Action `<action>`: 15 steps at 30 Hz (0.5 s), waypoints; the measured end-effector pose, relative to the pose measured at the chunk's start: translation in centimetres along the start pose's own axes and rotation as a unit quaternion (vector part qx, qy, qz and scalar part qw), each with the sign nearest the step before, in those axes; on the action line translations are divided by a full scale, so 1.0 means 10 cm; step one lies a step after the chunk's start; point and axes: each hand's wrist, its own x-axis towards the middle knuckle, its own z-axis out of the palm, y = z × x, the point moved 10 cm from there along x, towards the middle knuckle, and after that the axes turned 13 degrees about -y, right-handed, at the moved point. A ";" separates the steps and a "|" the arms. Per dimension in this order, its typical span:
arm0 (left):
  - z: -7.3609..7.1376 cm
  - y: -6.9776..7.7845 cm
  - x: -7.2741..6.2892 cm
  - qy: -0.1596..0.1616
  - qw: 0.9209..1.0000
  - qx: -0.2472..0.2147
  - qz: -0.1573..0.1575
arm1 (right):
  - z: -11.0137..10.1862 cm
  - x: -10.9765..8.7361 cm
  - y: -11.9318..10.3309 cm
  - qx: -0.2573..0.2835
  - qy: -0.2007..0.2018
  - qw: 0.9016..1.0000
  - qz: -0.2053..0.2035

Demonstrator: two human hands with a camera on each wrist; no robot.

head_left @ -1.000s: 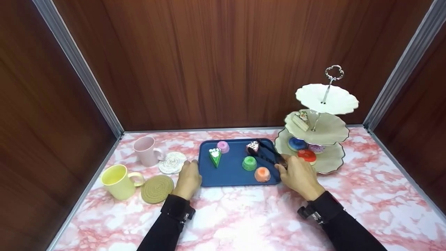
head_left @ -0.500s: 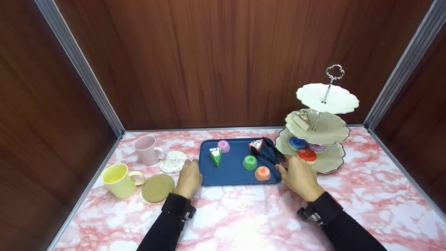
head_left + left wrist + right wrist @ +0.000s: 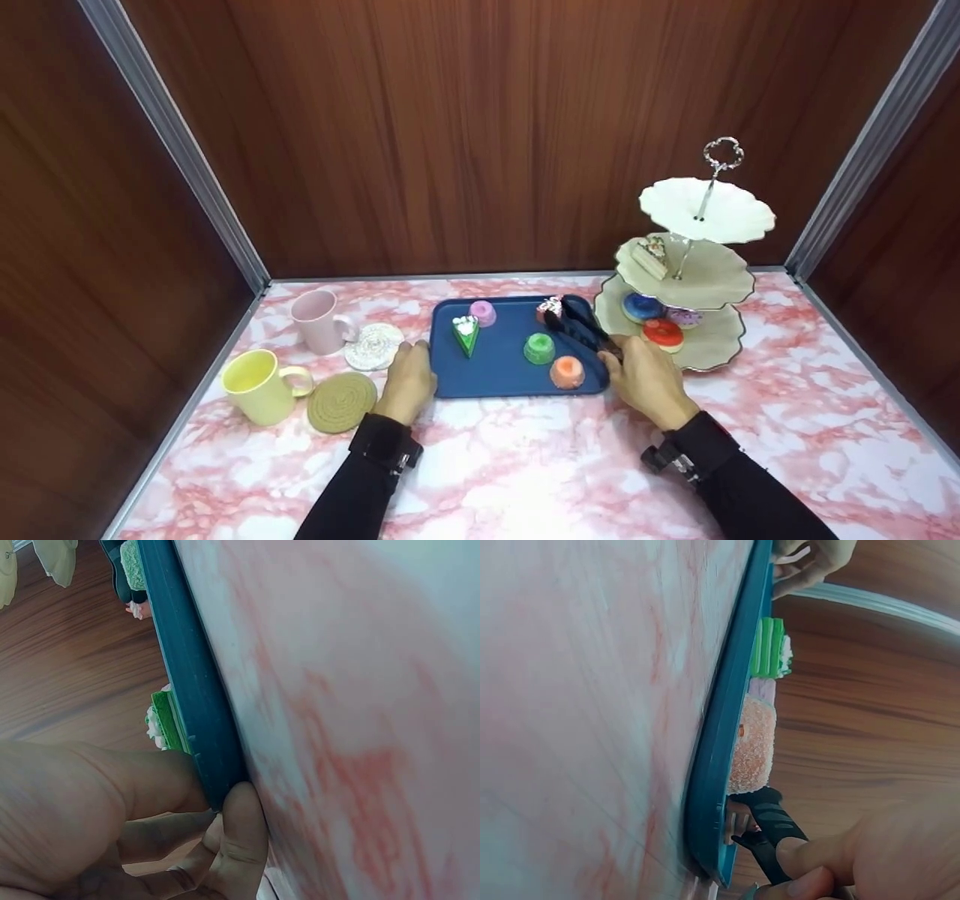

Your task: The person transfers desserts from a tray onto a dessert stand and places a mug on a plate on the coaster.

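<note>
A blue tray (image 3: 495,367) lies on the table. My left hand (image 3: 409,382) pinches its left edge between thumb and fingers. In my right hand (image 3: 646,379) I hold black tongs (image 3: 579,330), reaching over the tray's right side. Their tips lie beside a cake slice (image 3: 550,308) with a white-speckled top; I cannot tell whether they touch it. Also on the tray are a green cake slice (image 3: 466,337), a pink round sweet (image 3: 482,313), a green one (image 3: 539,349) and an orange one (image 3: 568,372). In the right wrist view the orange sweet (image 3: 752,746) stands before the tongs (image 3: 772,832).
A three-tiered stand (image 3: 697,281) is at the right, close behind my right hand, with a cake slice (image 3: 651,257) and several round sweets. A pink mug (image 3: 316,322), a yellow mug (image 3: 261,390), a white coaster (image 3: 373,346) and a tan coaster (image 3: 342,403) are at left.
The tongs' tips have shifted a little to the right, and the speckled cake slice has turned and moved slightly right. My left hand stays on the tray's edge.
</note>
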 end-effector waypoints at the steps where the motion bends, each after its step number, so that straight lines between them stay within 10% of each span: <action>1: 0.00 0.00 0.00 -0.001 1.000 -0.002 -0.001 | 0.00 0.00 0.00 0.001 0.001 1.000 -0.002; 15: -0.02 0.04 -0.02 0.014 1.000 0.008 0.017 | -0.12 -0.09 -0.03 -0.008 0.034 0.999 -0.037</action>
